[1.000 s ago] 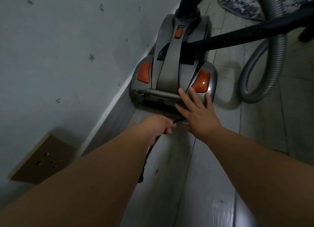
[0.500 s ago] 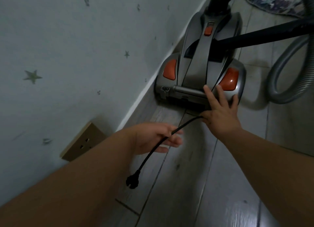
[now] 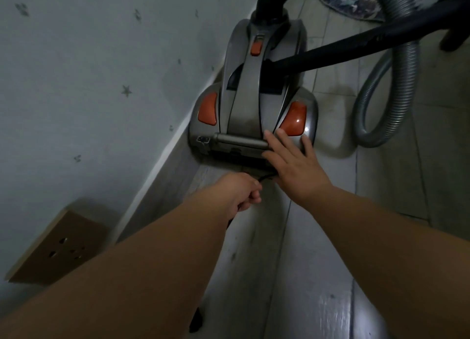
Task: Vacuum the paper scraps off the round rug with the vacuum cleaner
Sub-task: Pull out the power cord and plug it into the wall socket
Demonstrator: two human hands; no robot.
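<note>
A grey canister vacuum cleaner (image 3: 250,102) with orange buttons sits on the floor against the wall. My right hand (image 3: 292,166) lies flat with spread fingers on its rear edge, beside the right orange button. My left hand (image 3: 239,191) is closed around the black power cord (image 3: 264,178) just behind the vacuum's back. The cord runs under my left forearm, and its black plug (image 3: 196,321) hangs low near the floor. A patterned rug (image 3: 351,0) shows only as an edge at the top right; no scraps are visible on it.
A brown wall socket (image 3: 59,249) sits low on the star-patterned wall at left. The grey ribbed hose (image 3: 381,89) loops on the floor right of the vacuum, and a black wand (image 3: 368,45) crosses above it. A dark furniture leg (image 3: 452,37) stands at far right.
My left hand has slid back up the cord to the vacuum's rear and closed on it again. More cord now hangs behind, with the plug lower. My right hand stays on the vacuum.
</note>
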